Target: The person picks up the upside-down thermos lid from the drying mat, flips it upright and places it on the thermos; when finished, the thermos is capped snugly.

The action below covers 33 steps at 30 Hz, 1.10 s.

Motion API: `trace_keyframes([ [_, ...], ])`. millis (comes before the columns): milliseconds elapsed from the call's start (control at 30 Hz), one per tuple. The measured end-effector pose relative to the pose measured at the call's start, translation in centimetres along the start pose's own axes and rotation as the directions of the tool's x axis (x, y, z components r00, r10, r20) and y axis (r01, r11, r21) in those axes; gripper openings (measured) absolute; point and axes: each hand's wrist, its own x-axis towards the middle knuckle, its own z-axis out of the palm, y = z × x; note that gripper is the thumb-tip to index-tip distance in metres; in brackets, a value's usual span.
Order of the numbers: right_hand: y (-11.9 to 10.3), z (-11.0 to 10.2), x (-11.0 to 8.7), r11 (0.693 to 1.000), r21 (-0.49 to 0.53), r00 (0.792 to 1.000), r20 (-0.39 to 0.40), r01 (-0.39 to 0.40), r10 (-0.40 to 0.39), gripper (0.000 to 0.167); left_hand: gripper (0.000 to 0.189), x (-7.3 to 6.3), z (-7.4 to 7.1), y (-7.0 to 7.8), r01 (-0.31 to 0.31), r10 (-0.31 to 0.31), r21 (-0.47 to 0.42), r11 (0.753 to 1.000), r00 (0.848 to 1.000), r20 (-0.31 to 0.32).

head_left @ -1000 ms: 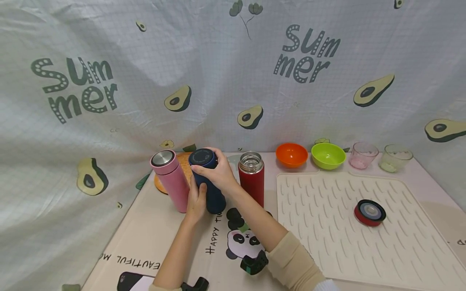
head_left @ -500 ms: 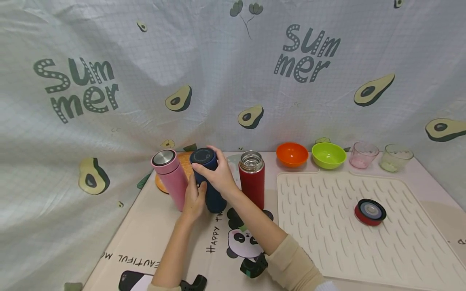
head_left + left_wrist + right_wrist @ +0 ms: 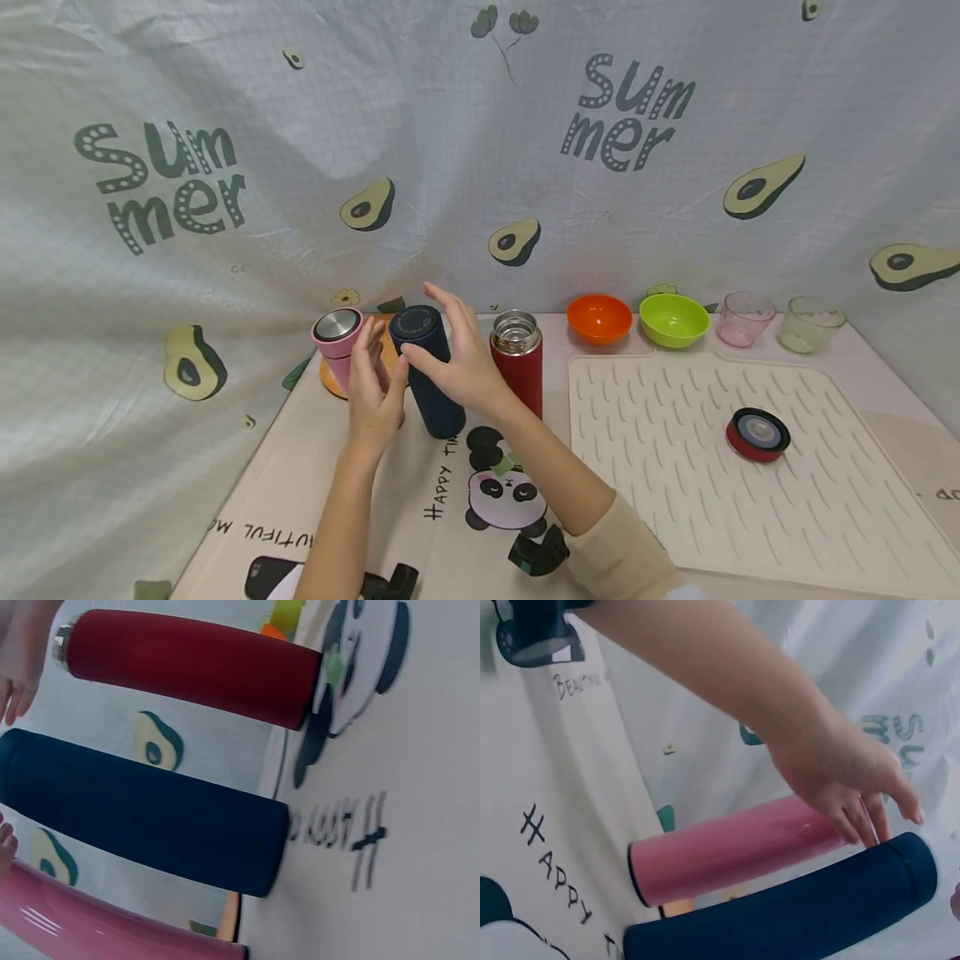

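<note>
A dark blue thermos (image 3: 433, 396) with its cap on stands upright between my two hands. My right hand (image 3: 471, 367) is spread beside its top, fingers straight and apart from the cap, or nearly so. To the left of it my left hand (image 3: 372, 400) is raised with loosely extended fingers, between the blue thermos and a pink thermos (image 3: 340, 350) with a steel-topped lid. In the right wrist view the left hand (image 3: 836, 761) hangs near the blue thermos's upper end. A red thermos (image 3: 519, 375) stands uncapped to the right.
A red-and-black lid (image 3: 758, 435) lies on a ribbed beige mat (image 3: 675, 500) at right. Behind it are an orange bowl (image 3: 599, 320), a green bowl (image 3: 674, 322), a pink glass (image 3: 745, 320) and a greenish glass (image 3: 812, 325). An orange round board (image 3: 327, 379) sits behind the pink thermos.
Both hands have let go of the blue thermos. The left has moved left and up, in front of the pink thermos; the right hand's fingers have opened at the top. The blue thermos stays standing.
</note>
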Motion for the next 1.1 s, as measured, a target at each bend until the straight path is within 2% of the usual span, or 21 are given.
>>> trace_keyframes([
  [167, -1.0, -2.1, -1.3, 0.996, -0.034, 0.997, -0.013, 0.077, -0.078, 0.069, 0.063, 0.0, -0.6, 1.6, 0.063, -0.063, 0.077, 0.995, 0.998, -0.007],
  [367, -1.4, -4.7, -3.3, 0.989, -0.083, 0.992, -0.019, 0.119, -0.121, 0.066, 0.068, -0.8, -1.7, 3.2, 0.097, -0.104, 0.161, 0.982, 0.994, 0.036],
  [500, -1.0, -7.5, -4.9, 0.987, -0.123, 0.992, -0.061, 0.105, -0.113, 0.062, 0.069, -1.8, -1.8, 4.2, 0.083, -0.103, 0.18, 0.98, 0.989, 0.108],
  [600, -0.5, -10.3, -6.3, 0.98, -0.181, 0.99, -0.099, 0.084, -0.103, 0.061, 0.069, -2.6, -1.2, 4.8, 0.046, -0.08, 0.171, 0.984, 0.976, 0.2],
  [700, 0.6, -13.2, -7.8, 0.966, -0.257, 0.989, -0.129, 0.036, -0.071, 0.061, 0.07, -3.3, -0.5, 5.3, 0.009, -0.06, 0.171, 0.985, 0.953, 0.296],
  [800, 2.1, -15.9, -9.5, 0.937, -0.347, 0.989, -0.15, -0.038, -0.015, 0.061, 0.067, -4.0, 0.5, 5.6, -0.018, -0.054, 0.179, 0.984, 0.92, 0.387],
  [967, 4.2, -19.6, -12.5, 0.879, -0.46, 0.986, -0.154, -0.128, 0.064, 0.059, 0.055, -4.9, 2.0, 5.9, -0.081, -0.009, 0.147, 0.986, 0.85, 0.527],
  [1100, 5.2, -22.4, -14.8, 0.822, -0.539, 0.982, -0.126, -0.184, 0.137, 0.055, 0.047, -5.4, 3.1, 6.1, -0.12, 0.027, 0.115, 0.986, 0.799, 0.6],
])
